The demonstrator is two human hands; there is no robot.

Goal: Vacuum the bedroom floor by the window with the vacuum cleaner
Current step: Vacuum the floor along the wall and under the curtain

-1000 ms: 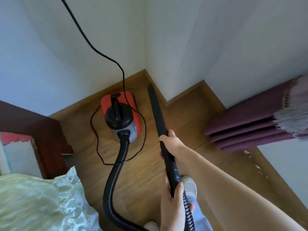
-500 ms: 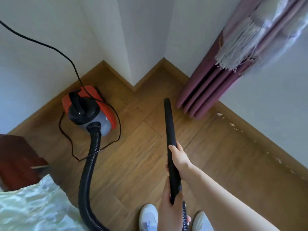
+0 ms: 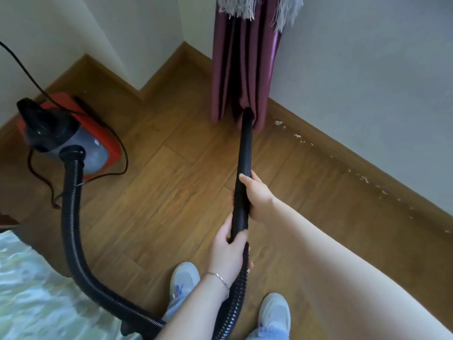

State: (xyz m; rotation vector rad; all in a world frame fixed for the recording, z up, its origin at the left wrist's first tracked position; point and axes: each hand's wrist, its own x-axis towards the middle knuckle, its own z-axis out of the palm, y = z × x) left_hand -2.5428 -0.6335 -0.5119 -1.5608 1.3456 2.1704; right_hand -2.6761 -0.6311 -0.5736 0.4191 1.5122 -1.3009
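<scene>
A red and grey canister vacuum cleaner [image 3: 73,141] stands on the wooden floor [image 3: 157,204] at the left, near the wall corner. Its black ribbed hose [image 3: 71,217] curves down past the bed and up to a black wand [image 3: 245,153]. My right hand [image 3: 257,196] grips the wand at its middle. My left hand [image 3: 228,253] holds the wand's lower end where the hose joins. The wand's tip touches the bottom hem of a purple curtain [image 3: 242,69] by the wall.
A black power cord [image 3: 117,153] loops on the floor around the vacuum and runs up the left wall. A bed with pale green bedding [image 3: 36,290] sits at lower left. My two white shoes [image 3: 183,278] stand below the hands. White flecks dot the skirting board [image 3: 343,158] at right.
The view has swung right, bringing the curtain to upper centre. The wand has swept from beside the vacuum across the floor to the curtain's hem. Both hands keep their grip.
</scene>
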